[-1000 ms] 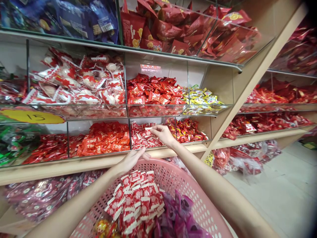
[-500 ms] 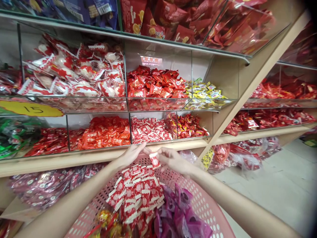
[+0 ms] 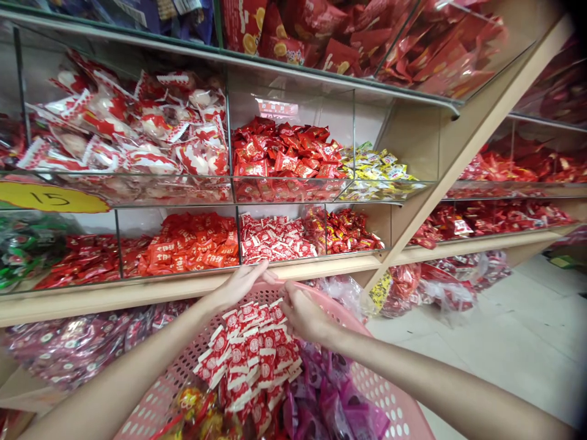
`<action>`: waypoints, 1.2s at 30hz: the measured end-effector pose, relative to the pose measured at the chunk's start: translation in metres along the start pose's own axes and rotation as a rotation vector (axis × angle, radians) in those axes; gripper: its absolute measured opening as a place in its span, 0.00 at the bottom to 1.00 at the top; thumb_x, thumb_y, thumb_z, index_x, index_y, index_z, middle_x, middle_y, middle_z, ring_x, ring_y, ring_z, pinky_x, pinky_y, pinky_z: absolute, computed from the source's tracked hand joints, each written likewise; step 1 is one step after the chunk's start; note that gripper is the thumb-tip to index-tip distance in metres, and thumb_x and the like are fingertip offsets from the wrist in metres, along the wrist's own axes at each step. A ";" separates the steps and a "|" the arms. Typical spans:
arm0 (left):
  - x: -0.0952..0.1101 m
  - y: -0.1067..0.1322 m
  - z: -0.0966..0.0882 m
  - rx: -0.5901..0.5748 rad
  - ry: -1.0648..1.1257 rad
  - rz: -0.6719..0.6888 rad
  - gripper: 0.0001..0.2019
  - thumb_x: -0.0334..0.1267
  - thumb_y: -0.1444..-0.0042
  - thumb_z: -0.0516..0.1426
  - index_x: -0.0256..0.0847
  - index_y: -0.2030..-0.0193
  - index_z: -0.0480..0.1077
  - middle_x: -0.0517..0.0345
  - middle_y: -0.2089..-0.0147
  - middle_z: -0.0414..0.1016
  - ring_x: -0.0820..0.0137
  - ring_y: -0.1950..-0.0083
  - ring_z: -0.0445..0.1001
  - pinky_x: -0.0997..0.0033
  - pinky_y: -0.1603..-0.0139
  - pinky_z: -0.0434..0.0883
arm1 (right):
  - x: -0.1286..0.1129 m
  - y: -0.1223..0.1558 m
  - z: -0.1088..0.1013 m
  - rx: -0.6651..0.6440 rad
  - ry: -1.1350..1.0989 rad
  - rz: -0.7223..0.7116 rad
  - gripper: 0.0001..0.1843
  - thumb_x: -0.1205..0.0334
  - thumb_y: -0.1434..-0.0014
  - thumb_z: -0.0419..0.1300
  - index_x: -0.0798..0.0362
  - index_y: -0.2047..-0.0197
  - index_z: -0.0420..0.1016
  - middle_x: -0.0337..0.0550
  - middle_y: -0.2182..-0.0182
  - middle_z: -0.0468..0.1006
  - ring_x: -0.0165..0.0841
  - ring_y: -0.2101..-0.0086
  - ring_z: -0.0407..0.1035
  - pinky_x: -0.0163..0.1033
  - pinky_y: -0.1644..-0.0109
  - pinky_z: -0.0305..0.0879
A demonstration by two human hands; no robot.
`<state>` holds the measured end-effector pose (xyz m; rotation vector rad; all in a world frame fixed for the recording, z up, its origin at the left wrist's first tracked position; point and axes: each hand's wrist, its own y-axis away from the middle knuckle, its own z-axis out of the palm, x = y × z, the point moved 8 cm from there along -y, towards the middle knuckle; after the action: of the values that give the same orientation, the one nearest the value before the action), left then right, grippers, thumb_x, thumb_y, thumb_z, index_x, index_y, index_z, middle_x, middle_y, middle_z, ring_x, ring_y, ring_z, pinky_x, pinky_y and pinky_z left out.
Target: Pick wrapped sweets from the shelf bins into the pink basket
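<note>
My left hand point(image 3: 238, 284) is closed on the far rim of a pink perforated basket point(image 3: 385, 403) held in front of the shelves. My right hand point(image 3: 302, 315) is down inside the basket, fingers curled and pinching a small red-and-white candy point(image 3: 277, 309) at the top of a pile of the same candies point(image 3: 252, 357). Purple packets point(image 3: 321, 397) lie on the right of the pile and some gold-wrapped sweets point(image 3: 192, 406) on the left. Straight ahead on the lower shelf, a glass bin holds matching red-and-white candies point(image 3: 275, 238).
Glass-fronted bins fill the wooden shelves: orange-red packets point(image 3: 192, 247), red packets point(image 3: 284, 159), yellow packets point(image 3: 380, 171), large white-and-red sweets point(image 3: 128, 134). A yellow "15" tag point(image 3: 48, 198) sits at left. Bagged sweets point(image 3: 426, 287) lie under the shelf; tiled floor point(image 3: 504, 342) is at right.
My right hand picked a candy from the shelf bin, carried it down and back, and now rests on the pile in the basket. The left hand stayed on the rim.
</note>
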<state>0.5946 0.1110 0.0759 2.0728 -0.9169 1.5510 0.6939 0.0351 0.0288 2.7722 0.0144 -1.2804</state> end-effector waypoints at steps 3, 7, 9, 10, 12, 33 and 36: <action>-0.001 -0.001 0.000 0.001 0.016 0.000 0.27 0.55 0.40 0.46 0.38 0.68 0.80 0.52 0.56 0.80 0.61 0.51 0.75 0.62 0.40 0.62 | -0.006 0.000 -0.001 0.054 0.125 -0.045 0.06 0.70 0.42 0.46 0.51 0.62 0.57 0.34 0.78 0.66 0.28 0.82 0.62 0.33 0.78 0.51; -0.001 -0.002 -0.001 0.010 0.002 -0.001 0.27 0.56 0.41 0.47 0.38 0.69 0.80 0.52 0.57 0.80 0.61 0.52 0.75 0.62 0.40 0.61 | -0.008 0.001 0.000 0.068 0.148 -0.064 0.03 0.68 0.41 0.48 0.52 0.62 0.59 0.36 0.77 0.67 0.30 0.79 0.62 0.34 0.76 0.50; 0.000 -0.002 -0.001 0.010 -0.006 0.001 0.28 0.57 0.41 0.47 0.38 0.70 0.80 0.52 0.58 0.80 0.61 0.53 0.75 0.61 0.40 0.61 | -0.006 0.003 -0.001 0.073 0.144 -0.044 0.02 0.67 0.42 0.50 0.52 0.63 0.60 0.37 0.77 0.68 0.30 0.78 0.62 0.34 0.75 0.50; 0.000 -0.002 -0.001 0.011 -0.009 0.003 0.28 0.57 0.41 0.46 0.38 0.70 0.80 0.52 0.58 0.80 0.61 0.53 0.75 0.61 0.40 0.61 | -0.005 0.004 -0.003 0.077 0.144 -0.036 0.02 0.67 0.42 0.50 0.52 0.64 0.60 0.37 0.77 0.68 0.30 0.77 0.63 0.34 0.75 0.50; 0.002 -0.002 -0.002 0.014 -0.012 0.006 0.28 0.57 0.41 0.46 0.38 0.70 0.80 0.51 0.58 0.80 0.61 0.53 0.75 0.61 0.40 0.61 | -0.005 0.007 -0.005 0.075 0.151 -0.031 0.03 0.67 0.44 0.52 0.52 0.64 0.61 0.37 0.76 0.69 0.30 0.76 0.63 0.34 0.74 0.50; 0.006 -0.001 -0.002 0.024 -0.006 0.015 0.29 0.58 0.42 0.47 0.38 0.72 0.79 0.51 0.59 0.80 0.61 0.54 0.75 0.60 0.40 0.61 | -0.019 0.021 0.007 -0.082 0.518 -0.126 0.14 0.68 0.44 0.54 0.54 0.53 0.65 0.50 0.54 0.72 0.39 0.55 0.67 0.39 0.57 0.61; 0.005 -0.001 -0.002 0.022 -0.006 0.001 0.28 0.58 0.42 0.47 0.37 0.71 0.79 0.50 0.59 0.80 0.60 0.54 0.75 0.60 0.41 0.62 | -0.022 0.021 0.006 -0.098 0.530 -0.102 0.14 0.68 0.43 0.55 0.54 0.53 0.65 0.50 0.54 0.72 0.39 0.55 0.68 0.39 0.57 0.61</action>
<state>0.5947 0.1116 0.0817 2.0933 -0.9071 1.5633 0.6757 0.0140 0.0437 2.9606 0.2475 -0.5064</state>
